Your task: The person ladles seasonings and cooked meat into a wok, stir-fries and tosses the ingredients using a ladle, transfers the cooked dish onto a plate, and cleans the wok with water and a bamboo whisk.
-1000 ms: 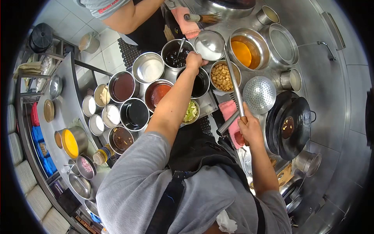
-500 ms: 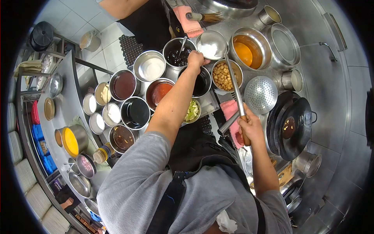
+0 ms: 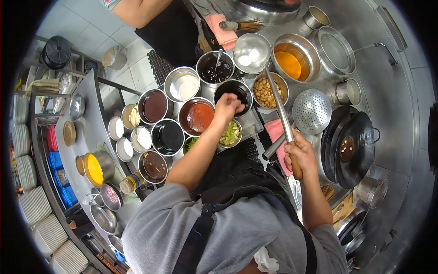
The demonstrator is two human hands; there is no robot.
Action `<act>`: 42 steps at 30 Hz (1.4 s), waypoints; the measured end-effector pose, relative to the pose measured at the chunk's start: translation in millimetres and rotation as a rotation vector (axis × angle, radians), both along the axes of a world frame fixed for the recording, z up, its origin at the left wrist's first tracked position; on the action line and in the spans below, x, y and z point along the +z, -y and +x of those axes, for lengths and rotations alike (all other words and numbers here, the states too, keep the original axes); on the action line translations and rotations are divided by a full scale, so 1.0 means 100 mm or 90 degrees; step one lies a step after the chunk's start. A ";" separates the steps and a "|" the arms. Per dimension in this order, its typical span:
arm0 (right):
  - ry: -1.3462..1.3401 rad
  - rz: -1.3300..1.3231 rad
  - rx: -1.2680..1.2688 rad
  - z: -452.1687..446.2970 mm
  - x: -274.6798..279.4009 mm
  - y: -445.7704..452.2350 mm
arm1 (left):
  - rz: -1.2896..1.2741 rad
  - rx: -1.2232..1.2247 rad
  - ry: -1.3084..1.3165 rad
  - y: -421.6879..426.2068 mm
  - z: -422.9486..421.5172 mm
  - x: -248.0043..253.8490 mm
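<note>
My right hand [image 3: 301, 154] is closed around the wooden handle of a long metal ladle [image 3: 279, 100]. The ladle's wide bowl [image 3: 252, 51] lies at the far end of the pots, with white patches inside. Over the near rim of a pot of dark liquid [image 3: 237, 89] hovers my left hand [image 3: 228, 108], its fingers bent and smeared by motion. Close by are a pot of red sauce [image 3: 200, 117], a container of chopped green vegetable [image 3: 231, 133] and a pot of brown chunks [image 3: 263, 92].
A perforated strainer [image 3: 312, 111] and stacked black woks [image 3: 353, 148] stand right. Beyond the ladle sits a pot of orange liquid [image 3: 289, 60]. More sauce pots, including a white-filled one [image 3: 182, 84], crowd the left. Another person's arm [image 3: 139, 11] shows at the top.
My left hand has moved back toward me, from beside the ladle's bowl to above the near side of the dark-liquid pot. My right hand still grips the ladle. The view has shifted slightly.
</note>
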State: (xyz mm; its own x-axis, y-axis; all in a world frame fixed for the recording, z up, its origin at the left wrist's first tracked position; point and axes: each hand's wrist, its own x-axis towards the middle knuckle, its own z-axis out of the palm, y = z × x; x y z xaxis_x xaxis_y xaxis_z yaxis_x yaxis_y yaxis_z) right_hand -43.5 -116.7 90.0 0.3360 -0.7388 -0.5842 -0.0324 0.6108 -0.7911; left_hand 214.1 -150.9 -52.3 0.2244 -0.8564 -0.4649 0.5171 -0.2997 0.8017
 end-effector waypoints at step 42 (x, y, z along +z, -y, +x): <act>-0.023 -0.053 0.011 -0.01 -0.20 -0.01 | -0.028 -0.417 0.256 -0.82 -0.26 0.16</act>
State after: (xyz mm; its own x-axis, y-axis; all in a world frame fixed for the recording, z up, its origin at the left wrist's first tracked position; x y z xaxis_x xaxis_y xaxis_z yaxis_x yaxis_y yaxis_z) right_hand -44.7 -116.0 70.2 0.3299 -0.7795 -0.5325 -0.0716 0.5418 -0.8375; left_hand 188.1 -68.5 -36.1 -0.1908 -0.8885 -0.4174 -0.0888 -0.4079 0.9087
